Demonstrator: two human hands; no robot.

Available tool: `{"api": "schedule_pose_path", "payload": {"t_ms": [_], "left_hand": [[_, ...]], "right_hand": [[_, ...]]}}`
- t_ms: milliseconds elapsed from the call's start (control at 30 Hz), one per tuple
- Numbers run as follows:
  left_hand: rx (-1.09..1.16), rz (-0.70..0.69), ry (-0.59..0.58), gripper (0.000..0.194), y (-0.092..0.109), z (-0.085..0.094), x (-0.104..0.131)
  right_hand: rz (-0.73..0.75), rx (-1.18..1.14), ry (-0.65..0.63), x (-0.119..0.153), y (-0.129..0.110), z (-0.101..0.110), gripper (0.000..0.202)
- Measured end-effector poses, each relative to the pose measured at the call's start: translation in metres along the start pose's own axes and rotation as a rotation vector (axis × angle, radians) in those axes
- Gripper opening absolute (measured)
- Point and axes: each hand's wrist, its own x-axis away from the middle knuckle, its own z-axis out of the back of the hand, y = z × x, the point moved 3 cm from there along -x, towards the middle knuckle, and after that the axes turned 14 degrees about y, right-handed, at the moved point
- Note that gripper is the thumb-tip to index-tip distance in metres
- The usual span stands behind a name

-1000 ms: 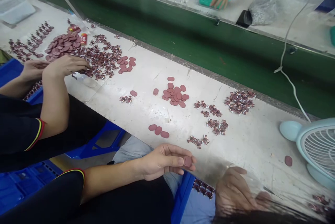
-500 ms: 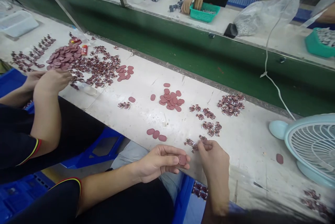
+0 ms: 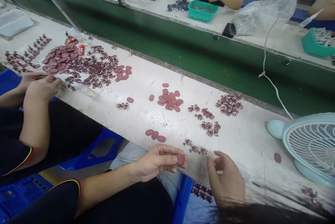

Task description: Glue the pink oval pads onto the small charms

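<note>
My left hand [image 3: 159, 161] is closed around a reddish-brown oval disc [image 3: 180, 159], pinched between thumb and fingers near the table's front edge. My right hand [image 3: 226, 178] is to the right of it, with fingers curled towards the thumb; whatever they hold, if anything, is hidden. Just left of the right fingertips lies a short row of small brown-and-white figures [image 3: 194, 148]. Three overlapping oval discs [image 3: 155, 135] lie beyond my left hand. Further back is a pile of the same discs [image 3: 170, 100], with clusters of figures [image 3: 210, 128] to its right.
A pale blue fan [image 3: 311, 147] stands at the right, near a lone disc [image 3: 277, 157]. A neighbour's hands [image 3: 43, 86] work at the left beside a large heap of figures [image 3: 94, 67]. Across the green strip [image 3: 162, 56], another person's hands are raised above a green basket [image 3: 202, 11].
My right hand has drawn back from the row of figures, towards the lower right. My left hand stays nearly still with the disc. The person across has lifted both hands from the basket.
</note>
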Motion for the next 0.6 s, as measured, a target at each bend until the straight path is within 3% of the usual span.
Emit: {"api": "schedule_pose_path", "payload": {"t_ms": [67,133,300,367,467,533,600], "left_hand": [[-0.013,-0.002,-0.007,0.057,0.0,0.0,0.0],[-0.019,-0.002,-0.016,0.056,0.001,-0.001,0.001],[-0.017,-0.002,-0.004,0.058,0.002,0.002,0.003],[-0.022,-0.009,-0.003,0.057,0.0,0.004,0.002],[-0.047,-0.036,-0.036,0.06,-0.006,0.005,-0.001],[-0.083,-0.053,-0.065,0.062,-0.01,0.005,-0.003],[-0.127,-0.074,-0.092,0.062,-0.014,0.003,-0.004]], "right_hand": [[0.139,-0.015,-0.034,-0.004,-0.009,-0.011,0.081],[0.23,-0.011,-0.084,-0.009,-0.017,-0.02,0.082],[0.179,-0.013,-0.013,-0.011,-0.006,-0.008,0.052],[0.059,-0.13,-0.002,0.004,0.003,0.004,0.041],[-0.158,-0.575,-0.027,0.044,0.007,0.012,0.035],[-0.204,-0.832,0.0,0.073,-0.001,0.013,0.035],[-0.203,-0.92,0.047,0.092,-0.012,0.011,0.033]]}}
